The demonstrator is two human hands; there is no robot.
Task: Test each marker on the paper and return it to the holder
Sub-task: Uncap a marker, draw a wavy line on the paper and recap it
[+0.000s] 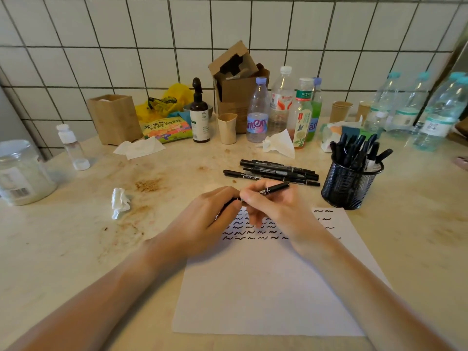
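- Head view: both hands meet above the top of the paper [266,287], which already carries rows of black squiggles.
- Right hand [273,206] grasps a black marker [274,188] by its barrel, its far end pointing up and right toward the mesh holder [350,184].
- Left hand [210,214] curls round the marker's near end, most likely the cap; whether the cap is coming off or going on cannot be told.
- To do this well, I judge: pull or push straight along the barrel, keeping the tip clear of the fingers.
- Both forearms reach in from the lower edge, wrists low over the sheet.
- Loose markers [276,172] lie on the table just behind the hands, beside the holder, which stands near the paper's upper right corner.
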